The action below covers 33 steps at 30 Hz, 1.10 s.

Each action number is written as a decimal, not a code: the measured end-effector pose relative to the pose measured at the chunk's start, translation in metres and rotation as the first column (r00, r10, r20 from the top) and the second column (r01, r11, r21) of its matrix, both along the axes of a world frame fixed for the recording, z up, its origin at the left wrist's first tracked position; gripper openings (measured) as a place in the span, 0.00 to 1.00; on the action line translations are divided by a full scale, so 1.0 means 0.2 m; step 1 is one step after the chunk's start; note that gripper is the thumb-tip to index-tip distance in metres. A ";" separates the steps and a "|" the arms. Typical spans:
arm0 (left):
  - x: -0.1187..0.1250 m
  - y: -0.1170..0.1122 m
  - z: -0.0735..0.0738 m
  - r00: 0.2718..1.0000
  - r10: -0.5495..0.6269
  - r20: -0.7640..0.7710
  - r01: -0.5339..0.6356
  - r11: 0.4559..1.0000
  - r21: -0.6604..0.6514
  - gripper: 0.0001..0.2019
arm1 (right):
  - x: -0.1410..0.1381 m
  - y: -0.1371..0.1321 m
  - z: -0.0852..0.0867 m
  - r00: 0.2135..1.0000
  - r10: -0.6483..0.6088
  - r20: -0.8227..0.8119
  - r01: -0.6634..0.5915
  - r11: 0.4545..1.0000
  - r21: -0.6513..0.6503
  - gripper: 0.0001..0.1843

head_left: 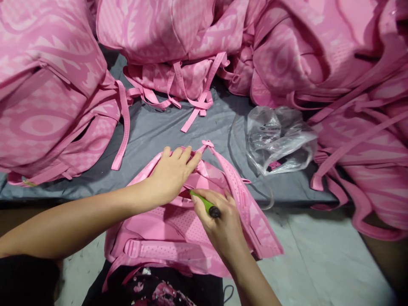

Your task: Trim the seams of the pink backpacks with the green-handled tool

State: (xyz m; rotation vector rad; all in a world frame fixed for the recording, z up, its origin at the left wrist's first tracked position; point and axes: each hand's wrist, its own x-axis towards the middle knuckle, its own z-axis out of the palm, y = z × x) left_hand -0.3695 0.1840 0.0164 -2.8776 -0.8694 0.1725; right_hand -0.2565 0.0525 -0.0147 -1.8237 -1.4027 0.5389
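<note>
A pink patterned backpack rests over my lap and against the table edge, its padded, dotted strap side facing up. My left hand lies over its upper edge with the fingers bent onto the fabric; the thumb is hidden. In my right hand is a green tool with a black end, gripped between thumb and fingers. Its tip points toward a fold or opening in the fabric just below my left hand. What the tip touches is hidden.
Several more pink backpacks surround the grey-covered table: one at left, one at the back, others at right. A clear plastic bag with small pink pieces inside lies right of centre. Loose straps hang forward.
</note>
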 end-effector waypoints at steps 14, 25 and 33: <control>0.00 0.01 0.02 1.000 0.001 -0.016 -0.001 1.000 -0.031 0.33 | -0.10 0.01 -0.03 0.989 -0.101 -0.106 0.108 0.992 0.063 0.10; 0.01 0.01 0.02 1.000 0.009 -0.024 -0.010 1.000 -0.023 0.36 | -0.12 0.01 -0.03 0.983 -0.181 -0.010 0.181 0.978 0.105 0.10; 0.00 0.01 0.01 1.000 0.016 -0.013 -0.017 1.000 -0.013 0.34 | -0.12 0.01 -0.05 0.984 -0.178 -0.014 0.178 0.973 0.149 0.10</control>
